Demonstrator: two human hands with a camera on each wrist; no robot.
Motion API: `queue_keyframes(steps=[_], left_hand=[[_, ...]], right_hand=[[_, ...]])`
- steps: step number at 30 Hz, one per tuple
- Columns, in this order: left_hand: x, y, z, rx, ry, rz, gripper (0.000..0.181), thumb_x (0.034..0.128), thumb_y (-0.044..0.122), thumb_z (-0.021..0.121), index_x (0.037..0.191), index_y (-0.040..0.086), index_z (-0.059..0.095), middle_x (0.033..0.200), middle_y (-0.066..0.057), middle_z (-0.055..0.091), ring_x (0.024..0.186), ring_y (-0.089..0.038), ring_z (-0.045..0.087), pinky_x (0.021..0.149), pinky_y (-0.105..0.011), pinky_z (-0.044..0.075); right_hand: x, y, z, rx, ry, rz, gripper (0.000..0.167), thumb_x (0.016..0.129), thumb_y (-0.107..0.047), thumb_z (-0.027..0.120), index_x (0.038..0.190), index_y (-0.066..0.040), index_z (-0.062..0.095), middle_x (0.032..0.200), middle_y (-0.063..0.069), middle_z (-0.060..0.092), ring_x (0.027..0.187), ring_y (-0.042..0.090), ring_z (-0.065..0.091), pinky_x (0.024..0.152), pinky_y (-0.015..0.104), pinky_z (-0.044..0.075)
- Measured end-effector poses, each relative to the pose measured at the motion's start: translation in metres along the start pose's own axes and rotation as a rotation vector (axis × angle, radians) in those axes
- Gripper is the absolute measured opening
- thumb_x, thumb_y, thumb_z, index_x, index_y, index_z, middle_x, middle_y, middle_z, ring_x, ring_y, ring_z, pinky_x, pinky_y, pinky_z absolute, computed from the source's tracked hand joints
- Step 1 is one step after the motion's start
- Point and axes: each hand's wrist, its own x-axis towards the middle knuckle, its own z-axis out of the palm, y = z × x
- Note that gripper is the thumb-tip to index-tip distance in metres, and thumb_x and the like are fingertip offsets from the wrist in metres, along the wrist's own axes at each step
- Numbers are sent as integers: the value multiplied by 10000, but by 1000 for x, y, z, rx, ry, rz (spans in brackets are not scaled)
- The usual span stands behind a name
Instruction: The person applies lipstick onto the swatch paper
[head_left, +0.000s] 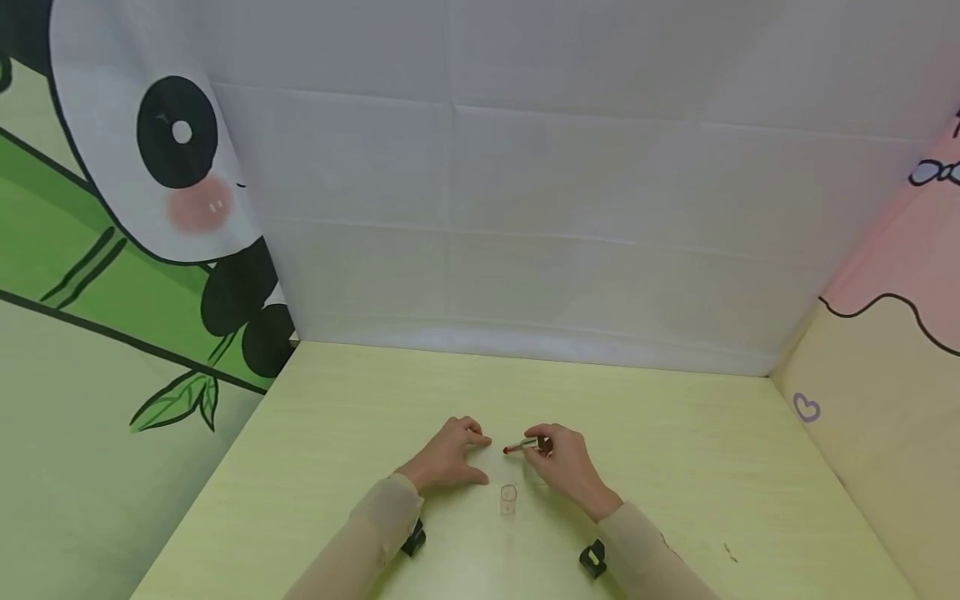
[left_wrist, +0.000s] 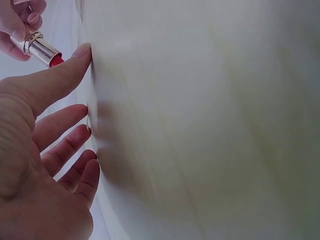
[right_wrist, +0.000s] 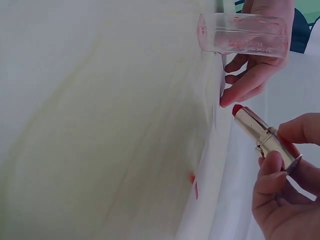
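Observation:
My right hand (head_left: pixel 568 468) pinches a lipstick (head_left: pixel 525 445) between thumb and fingers, just above the tabletop. The gold tube (right_wrist: pixel 257 130) is uncapped, and its red tip (right_wrist: pixel 237 109) points toward my left hand. My left hand (head_left: pixel 450 454) has thumb and fingers spread, the fingertips touching the pale surface in the left wrist view (left_wrist: pixel 50 130). It holds nothing. A small clear cup with pinkish lettering (right_wrist: pixel 245 35) stands on the table nearer to me, between the two forearms; the head view shows the same cup (head_left: pixel 508 500) upright.
The pale yellow tabletop (head_left: pixel 360 417) ends at a white sheet (head_left: pixel 525 250) at the back. Panels with a panda picture (head_left: pixel 172 133) on the left and a pink pattern (head_left: pixel 900 275) on the right border it. A small dark mark (head_left: pixel 730 552) lies right of my right forearm.

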Motion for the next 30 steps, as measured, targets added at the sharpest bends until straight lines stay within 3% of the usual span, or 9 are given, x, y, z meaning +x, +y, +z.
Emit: queue_keyframes(steps=[13, 21, 30], left_hand=[[1, 4, -2, 19, -15, -13, 608, 708, 378, 845, 1205, 73, 673, 1133, 0, 511, 1042, -205, 426, 890, -347, 415], [2, 5, -3, 36, -23, -21, 615, 713, 379, 842, 1215, 71, 666, 1126, 0, 508, 1026, -199, 421, 877, -338, 417], [2, 8, -3, 22, -20, -15, 616, 702, 351, 854, 1212, 61, 666, 1107, 2, 507, 1021, -202, 421, 873, -340, 414]], right_hand=[[3, 2, 7, -24, -16, -26, 188, 851, -43, 688, 1032, 9, 694, 910, 54, 651, 731, 123, 610, 611, 242, 491], [5, 0, 7, -25, -24, -47, 180, 865, -71, 689, 1029, 5, 697, 803, -31, 585, 694, 87, 570, 586, 244, 477], [8, 2, 7, -52, -26, -74, 180, 855, -65, 692, 1016, 17, 702, 779, -33, 590, 665, 79, 548, 568, 246, 469]])
